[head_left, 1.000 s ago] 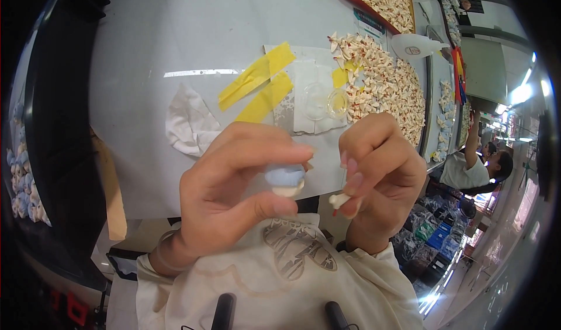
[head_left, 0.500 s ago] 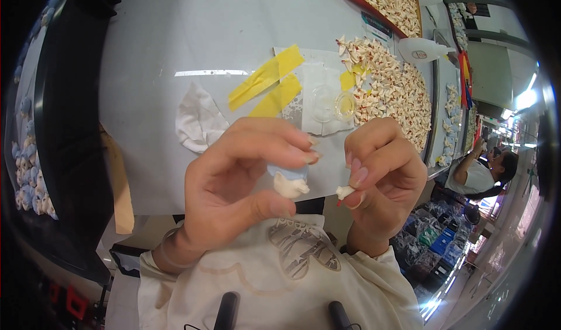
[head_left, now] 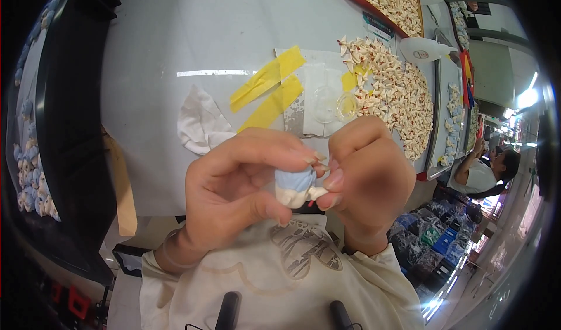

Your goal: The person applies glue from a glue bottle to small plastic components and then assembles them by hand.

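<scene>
My left hand (head_left: 234,181) is closed around a small light-blue and cream figurine (head_left: 297,181), thumb below and fingers above. Between the thumb and fingertips of my right hand (head_left: 368,181) is a small cream piece with a red tip (head_left: 317,193). That piece meets the right side of the figurine; whether the two are joined I cannot tell. Both hands are raised over the near edge of the table. Beyond them lies a heap of similar small cream and red pieces (head_left: 397,96). A round clear dish (head_left: 346,105) sits at the heap's left side.
Yellow tape strips (head_left: 266,81) and a crumpled white cloth (head_left: 201,119) lie on the table (head_left: 158,37). A white squeeze bottle (head_left: 422,50) and a red-rimmed tray (head_left: 365,9) stand far right. Blue and cream figurines (head_left: 32,178) fill a rack at left. Another person (head_left: 485,169) sits at right.
My right hand has moved left, bringing its small piece against the figurine. The figurine has turned slightly in my left hand, showing more of its blue part.
</scene>
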Available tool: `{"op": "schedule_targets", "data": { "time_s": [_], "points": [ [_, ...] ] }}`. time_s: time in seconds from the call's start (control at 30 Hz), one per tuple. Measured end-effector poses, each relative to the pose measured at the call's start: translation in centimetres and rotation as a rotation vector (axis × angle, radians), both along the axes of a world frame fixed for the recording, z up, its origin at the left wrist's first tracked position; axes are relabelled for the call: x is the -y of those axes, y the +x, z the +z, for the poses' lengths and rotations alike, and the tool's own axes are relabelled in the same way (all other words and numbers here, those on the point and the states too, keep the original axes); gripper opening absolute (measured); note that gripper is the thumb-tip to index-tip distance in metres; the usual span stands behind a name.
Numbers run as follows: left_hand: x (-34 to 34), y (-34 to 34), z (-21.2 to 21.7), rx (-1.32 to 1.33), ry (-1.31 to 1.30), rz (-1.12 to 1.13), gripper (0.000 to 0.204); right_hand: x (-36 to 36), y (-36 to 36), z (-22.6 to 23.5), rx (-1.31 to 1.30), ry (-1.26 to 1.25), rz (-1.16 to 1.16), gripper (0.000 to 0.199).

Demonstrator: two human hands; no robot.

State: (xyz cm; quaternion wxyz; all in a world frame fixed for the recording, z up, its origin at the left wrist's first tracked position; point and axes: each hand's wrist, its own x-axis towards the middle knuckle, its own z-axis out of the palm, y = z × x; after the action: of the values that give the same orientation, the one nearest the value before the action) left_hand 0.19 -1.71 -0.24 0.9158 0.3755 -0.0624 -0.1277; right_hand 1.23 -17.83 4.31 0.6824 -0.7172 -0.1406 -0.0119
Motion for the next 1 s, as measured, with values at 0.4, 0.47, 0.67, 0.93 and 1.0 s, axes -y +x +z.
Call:
{"op": "schedule_targets", "data": {
  "time_s": [0.4, 0.47, 0.67, 0.93, 1.0],
  "points": [
    [-0.2, -0.4, 0.4, 0.364, 0.333, 0.105, 0.027, 0.8, -0.1, 1.6, 0.038, -0.262, 0.053, 0.025],
    [0.2, -0.4, 0.3, 0.405, 0.365, 0.122, 0.027, 0.9, -0.5, 1.1, -0.101, -0.183, 0.008, 0.023],
    [0.6, -0.5, 1.0, 0.431, 0.56, 0.141, 0.029, 8.5, 0.4, 1.2, 0.093, -0.268, -0.209, 0.024],
    [0.7, -0.3, 0.8, 0.282, 0.479, 0.096, 0.032, 11.3, 5.5, 0.1, 0.141, -0.905, -0.29, 0.02],
    [0.8, -0.3, 0.9, 0.246, 0.457, 0.093, 0.032, 10.7, 5.9, -0.4, 0.077, -0.858, -0.282, 0.018]
  ]
}}
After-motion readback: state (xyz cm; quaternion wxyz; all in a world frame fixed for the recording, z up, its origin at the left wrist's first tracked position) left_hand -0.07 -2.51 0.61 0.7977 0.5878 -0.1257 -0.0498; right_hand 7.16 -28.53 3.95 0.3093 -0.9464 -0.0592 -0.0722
